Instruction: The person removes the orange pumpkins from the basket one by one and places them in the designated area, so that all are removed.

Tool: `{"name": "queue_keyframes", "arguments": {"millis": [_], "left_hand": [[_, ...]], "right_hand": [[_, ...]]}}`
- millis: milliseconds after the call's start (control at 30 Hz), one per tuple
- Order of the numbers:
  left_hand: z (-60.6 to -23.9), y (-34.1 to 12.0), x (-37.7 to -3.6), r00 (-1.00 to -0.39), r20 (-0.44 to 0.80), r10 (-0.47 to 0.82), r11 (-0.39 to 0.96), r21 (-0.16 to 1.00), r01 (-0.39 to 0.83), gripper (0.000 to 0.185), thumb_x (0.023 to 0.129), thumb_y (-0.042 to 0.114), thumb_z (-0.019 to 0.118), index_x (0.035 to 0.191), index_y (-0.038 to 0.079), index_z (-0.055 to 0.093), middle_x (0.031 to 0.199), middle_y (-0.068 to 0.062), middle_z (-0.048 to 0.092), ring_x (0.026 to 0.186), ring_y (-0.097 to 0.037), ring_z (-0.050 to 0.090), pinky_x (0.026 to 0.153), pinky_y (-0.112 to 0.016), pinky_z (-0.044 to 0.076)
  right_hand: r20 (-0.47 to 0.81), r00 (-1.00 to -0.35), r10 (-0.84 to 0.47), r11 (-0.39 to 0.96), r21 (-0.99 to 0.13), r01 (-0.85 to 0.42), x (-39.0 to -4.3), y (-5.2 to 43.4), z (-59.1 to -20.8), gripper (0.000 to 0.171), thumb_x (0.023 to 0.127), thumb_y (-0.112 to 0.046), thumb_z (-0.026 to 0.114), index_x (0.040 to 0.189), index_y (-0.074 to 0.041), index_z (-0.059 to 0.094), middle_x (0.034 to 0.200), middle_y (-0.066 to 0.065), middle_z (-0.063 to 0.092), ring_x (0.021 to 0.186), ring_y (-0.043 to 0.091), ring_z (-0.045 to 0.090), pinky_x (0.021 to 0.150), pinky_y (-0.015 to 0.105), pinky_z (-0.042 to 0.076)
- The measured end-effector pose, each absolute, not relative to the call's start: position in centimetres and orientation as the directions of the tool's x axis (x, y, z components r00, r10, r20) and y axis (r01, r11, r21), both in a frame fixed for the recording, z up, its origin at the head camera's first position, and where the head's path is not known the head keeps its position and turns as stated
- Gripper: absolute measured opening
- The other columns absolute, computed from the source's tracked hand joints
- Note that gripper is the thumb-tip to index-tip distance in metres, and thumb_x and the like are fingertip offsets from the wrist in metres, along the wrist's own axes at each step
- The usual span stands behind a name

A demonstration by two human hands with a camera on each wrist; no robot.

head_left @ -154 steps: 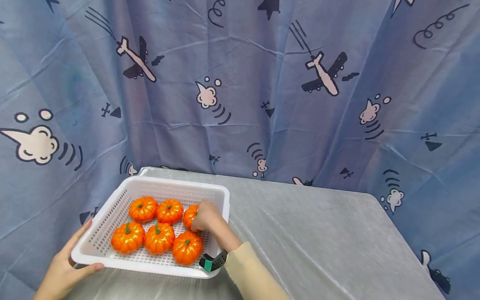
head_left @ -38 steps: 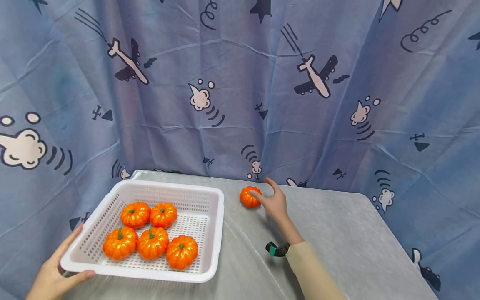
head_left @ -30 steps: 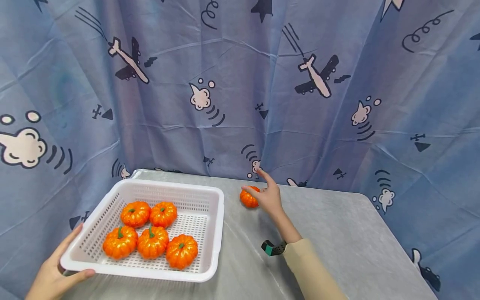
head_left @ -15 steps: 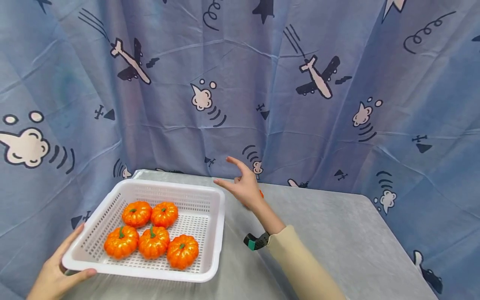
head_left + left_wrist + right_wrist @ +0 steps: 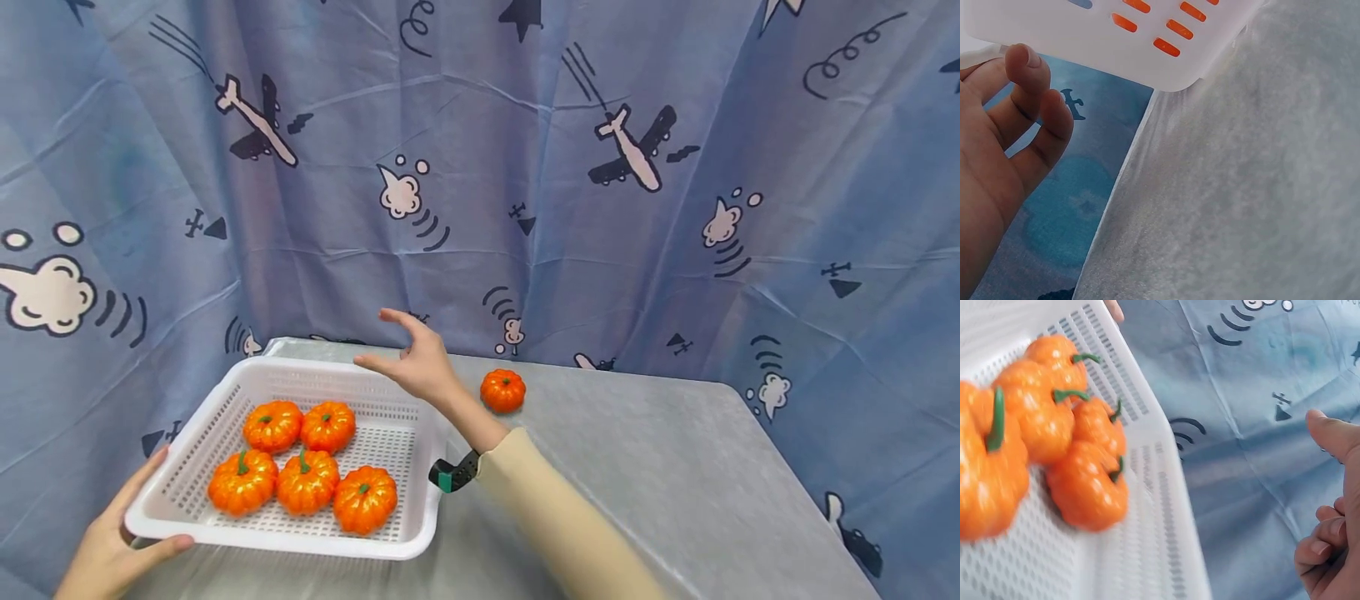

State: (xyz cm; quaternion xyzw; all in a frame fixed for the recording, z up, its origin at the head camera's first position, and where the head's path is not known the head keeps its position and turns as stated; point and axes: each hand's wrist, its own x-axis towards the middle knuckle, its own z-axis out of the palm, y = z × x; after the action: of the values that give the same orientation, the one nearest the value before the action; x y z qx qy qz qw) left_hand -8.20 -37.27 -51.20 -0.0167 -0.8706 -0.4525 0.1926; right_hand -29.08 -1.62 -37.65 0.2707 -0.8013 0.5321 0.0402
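Observation:
My left hand (image 5: pixel 108 546) grips the near left corner of a white plastic basket (image 5: pixel 292 542), thumb at the front rim and fingers along the left side. Several small orange pumpkins with green stems lie inside, such as the front right pumpkin (image 5: pixel 364 500). Over the basket's far right part hovers my right hand (image 5: pixel 423 362), holding nothing; thumb and index finger are spread. In the right wrist view its other fingers (image 5: pixel 1322 550) are bent toward the palm. A single pumpkin (image 5: pixel 503 391) sits on the table right of the basket, apart from both hands.
The grey cloth-covered table (image 5: pixel 637 475) extends to the right of the basket. A blue curtain (image 5: pixel 465 208) printed with planes hangs right behind the table and along its sides. A black band (image 5: pixel 453 472) is on the right wrist.
One pumpkin went from the basket's back right to the table, where the right hand let go of it. That hand has since swung left over the basket. The left hand stays at the corner.

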Motion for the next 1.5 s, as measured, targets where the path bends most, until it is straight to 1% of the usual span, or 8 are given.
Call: {"name": "queue_keyframes", "arguments": {"millis": [167,300,367,500,600,633,1067,1500], "left_hand": [[-51.1,-37.2,-8.3,-0.924,0.352,-0.147,0.585,0.784,0.206,0.122,0.073,-0.01,0.09,0.171,0.017,0.022,0.134,0.045,0.037,0.102,0.019,0.05,0.076,-0.004,0.044],[-51.1,-37.2,-8.3,-0.92,0.366,-0.144,0.588,0.779,0.217,0.123,0.072,-0.011,0.09,0.171,0.017,0.023,0.134,0.045,0.037,0.101,0.018,0.05,0.076,-0.004,0.044],[-51.2,-37.2,-8.3,-0.918,0.371,-0.14,0.586,0.778,0.225,0.123,0.071,-0.012,0.09,0.171,0.017,0.024,0.134,0.045,0.037,0.101,0.017,0.051,0.076,-0.004,0.044],[-51.3,-37.3,-8.3,-0.915,0.381,-0.13,0.583,0.776,0.24,0.122,0.071,-0.013,0.089,0.171,0.017,0.025,0.135,0.045,0.039,0.101,0.016,0.053,0.076,-0.005,0.045],[-51.3,-37.3,-8.4,-0.914,0.387,-0.126,0.574,0.779,0.251,0.122,0.071,-0.015,0.088,0.17,0.016,0.025,0.136,0.043,0.04,0.102,0.016,0.054,0.076,-0.005,0.046],[-51.3,-37.3,-8.4,-0.911,0.393,-0.123,0.572,0.778,0.258,0.122,0.07,-0.015,0.088,0.17,0.015,0.025,0.137,0.043,0.04,0.102,0.015,0.054,0.077,-0.005,0.046],[-51.3,-37.3,-8.4,-0.899,0.426,-0.103,0.574,0.763,0.296,0.122,0.068,-0.017,0.088,0.17,0.012,0.027,0.143,0.039,0.039,0.106,0.017,0.052,0.079,-0.003,0.043],[-51.3,-37.3,-8.4,-0.903,0.417,-0.108,0.564,0.773,0.289,0.122,0.069,-0.018,0.087,0.17,0.012,0.025,0.143,0.04,0.039,0.106,0.016,0.053,0.08,-0.004,0.044]], "right_hand": [[0.3,-0.869,-0.393,0.273,-0.864,-0.422,-28.6,-3.9,-39.1,0.073,0.089,-0.036,0.088,0.153,-0.02,0.057,0.151,-0.002,0.06,0.048,0.011,0.034,0.052,0.025,0.041],[0.27,-0.885,-0.379,0.284,-0.876,-0.389,-28.4,-5.3,-40.6,0.073,0.088,-0.039,0.088,0.152,-0.019,0.058,0.149,-0.003,0.061,0.068,0.007,0.053,0.072,0.025,0.052],[0.251,-0.894,-0.372,0.279,-0.888,-0.366,-28.4,-5.8,-41.2,0.072,0.088,-0.04,0.088,0.151,-0.019,0.06,0.148,-0.004,0.062,0.068,0.008,0.054,0.072,0.025,0.053],[0.223,-0.905,-0.361,0.298,-0.893,-0.339,-28.4,-6.4,-42.4,0.071,0.087,-0.041,0.088,0.148,-0.018,0.062,0.144,-0.003,0.065,0.098,0.017,0.068,0.092,0.032,0.056],[0.204,-0.909,-0.364,0.318,-0.89,-0.327,-28.6,-6.5,-43.1,0.069,0.087,-0.04,0.088,0.147,-0.017,0.063,0.142,-0.003,0.066,0.135,0.02,0.058,0.113,0.041,0.048],[0.192,-0.91,-0.368,0.318,-0.893,-0.318,-28.6,-6.5,-43.2,0.068,0.087,-0.04,0.088,0.146,-0.017,0.064,0.141,-0.003,0.067,0.137,0.019,0.056,0.115,0.044,0.047],[0.004,-0.851,-0.526,0.528,-0.782,-0.33,-28.9,-6.7,-44.7,0.073,0.083,-0.041,0.091,0.145,-0.012,0.066,0.139,-0.002,0.069,0.137,0.019,0.057,0.113,0.035,0.048],[-0.111,-0.833,-0.542,0.704,-0.602,-0.378,-28.3,-7.5,-45.2,0.076,0.079,-0.038,0.095,0.144,-0.012,0.066,0.139,-0.001,0.069,0.132,0.018,0.06,0.112,0.032,0.047]]}}
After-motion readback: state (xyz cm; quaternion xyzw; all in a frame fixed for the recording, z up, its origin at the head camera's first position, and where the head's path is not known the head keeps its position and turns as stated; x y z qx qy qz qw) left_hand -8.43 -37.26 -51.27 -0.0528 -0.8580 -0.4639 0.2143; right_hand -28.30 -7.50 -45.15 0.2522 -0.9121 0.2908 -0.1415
